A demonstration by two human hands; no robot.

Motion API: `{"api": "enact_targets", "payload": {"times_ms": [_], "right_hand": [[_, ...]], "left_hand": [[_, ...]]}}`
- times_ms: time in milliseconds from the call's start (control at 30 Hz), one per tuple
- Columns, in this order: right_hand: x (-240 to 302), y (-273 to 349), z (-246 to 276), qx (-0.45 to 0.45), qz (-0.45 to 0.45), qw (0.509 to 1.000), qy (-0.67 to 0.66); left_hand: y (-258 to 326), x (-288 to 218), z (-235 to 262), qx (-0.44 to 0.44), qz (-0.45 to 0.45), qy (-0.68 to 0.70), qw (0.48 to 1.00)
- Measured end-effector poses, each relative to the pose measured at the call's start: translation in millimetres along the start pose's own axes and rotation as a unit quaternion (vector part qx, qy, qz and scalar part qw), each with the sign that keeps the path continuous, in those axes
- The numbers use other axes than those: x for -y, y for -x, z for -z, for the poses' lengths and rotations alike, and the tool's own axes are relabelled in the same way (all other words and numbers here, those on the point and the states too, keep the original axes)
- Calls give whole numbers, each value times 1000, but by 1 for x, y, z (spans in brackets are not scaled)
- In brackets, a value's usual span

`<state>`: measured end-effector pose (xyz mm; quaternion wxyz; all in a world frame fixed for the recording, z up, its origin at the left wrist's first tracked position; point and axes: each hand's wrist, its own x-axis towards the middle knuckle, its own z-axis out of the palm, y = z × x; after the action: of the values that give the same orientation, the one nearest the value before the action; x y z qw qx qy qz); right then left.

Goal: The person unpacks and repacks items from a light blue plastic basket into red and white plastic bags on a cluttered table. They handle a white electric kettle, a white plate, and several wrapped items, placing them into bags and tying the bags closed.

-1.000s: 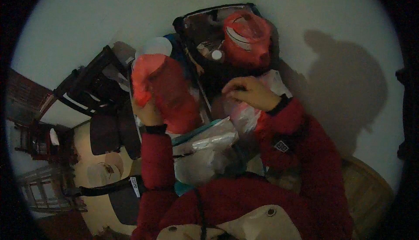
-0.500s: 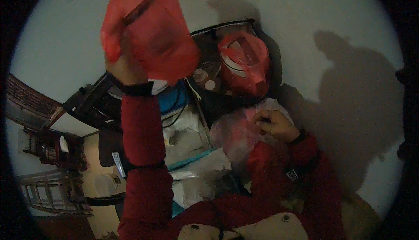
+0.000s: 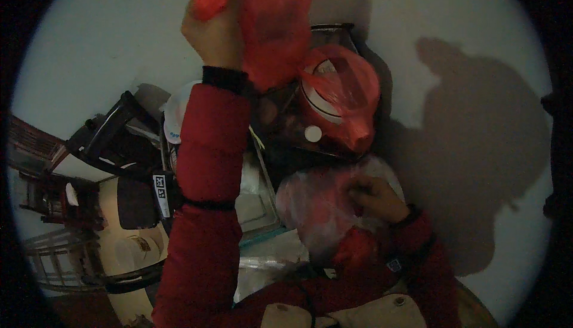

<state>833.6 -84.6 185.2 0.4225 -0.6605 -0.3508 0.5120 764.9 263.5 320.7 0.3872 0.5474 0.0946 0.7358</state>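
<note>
My left hand (image 3: 218, 36) is raised at the top, closed on a thin red plastic bag (image 3: 277, 30) that hangs down to its right; the bag partly covers the fingers. Lower right, my right hand (image 3: 382, 200) has curled fingers pinching a translucent plastic bag (image 3: 310, 200) with something pinkish red showing through it. Between the hands stands a round container with a white band, wrapped in another red plastic bag (image 3: 358, 119). Its contents cannot be made out.
A dark black-rimmed basket or rack (image 3: 331, 28) sits against the pale wall. A white disc (image 3: 313, 133) lies beside the wrapped container. Clear-wrapped packages (image 3: 271, 256) fill the middle. A black chair-like frame (image 3: 113, 125), a whitish bucket (image 3: 140, 247) and a wooden rack (image 3: 62, 259) are at left.
My left hand has moved up and right with the red bag, whose top now leaves the picture. A white rounded thing shows beside my left sleeve. My right hand stays on the translucent bag.
</note>
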Motion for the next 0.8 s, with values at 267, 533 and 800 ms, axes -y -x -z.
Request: {"api": "enact_targets", "payload": {"times_ms": [267, 533, 800], "right_hand": [[2, -12, 0, 4, -34, 999, 11], [-41, -14, -6, 13, -63, 996, 57], [-38, -5, -28, -19, -78, 997, -17]], "left_hand": [[8, 45, 15, -25, 55, -62, 996], [87, 112, 44, 11, 67, -130, 989], [69, 135, 73, 8, 60, -119, 991]]}}
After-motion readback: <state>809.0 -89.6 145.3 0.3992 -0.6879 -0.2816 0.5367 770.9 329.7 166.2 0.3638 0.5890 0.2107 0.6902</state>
